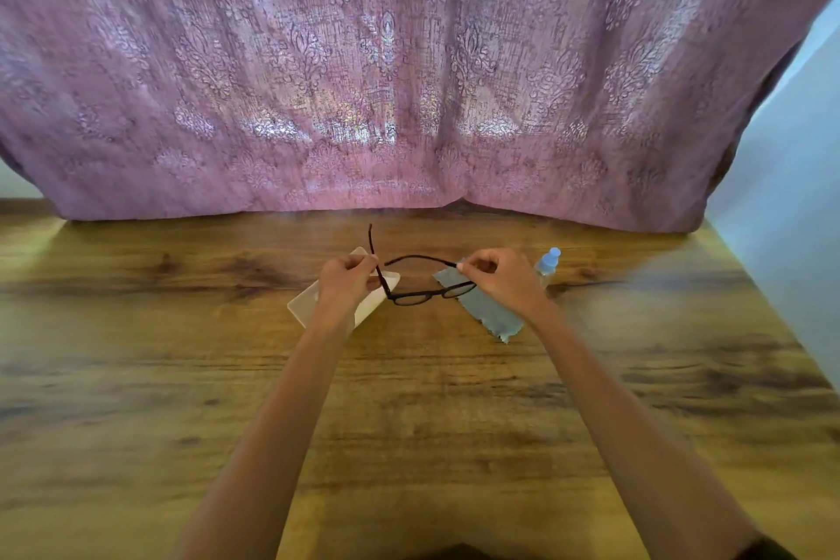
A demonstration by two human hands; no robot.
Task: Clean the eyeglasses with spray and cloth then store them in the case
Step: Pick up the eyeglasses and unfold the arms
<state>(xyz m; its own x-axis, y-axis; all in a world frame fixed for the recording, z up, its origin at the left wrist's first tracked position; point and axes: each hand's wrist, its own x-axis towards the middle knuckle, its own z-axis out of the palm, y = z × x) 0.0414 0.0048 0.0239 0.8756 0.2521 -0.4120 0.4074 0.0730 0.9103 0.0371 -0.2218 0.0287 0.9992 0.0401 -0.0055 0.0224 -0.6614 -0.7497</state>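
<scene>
Black-framed eyeglasses [425,295] hang a little above the wooden table [409,400], held by both hands. My left hand [344,282] pinches the left temple arm, which sticks up and away. My right hand [502,280] pinches the right temple arm near its hinge; that arm is swung partly inward. A grey cloth [488,314] lies flat under and beside my right hand. A pale beige case [309,300] lies under my left hand, partly hidden by it. A small clear spray bottle with a light blue cap [548,265] stands just right of my right hand.
A mauve patterned curtain [409,82] hangs along the table's far edge. A pale wall [791,218] borders the table on the right. A dark shape shows at the near table edge.
</scene>
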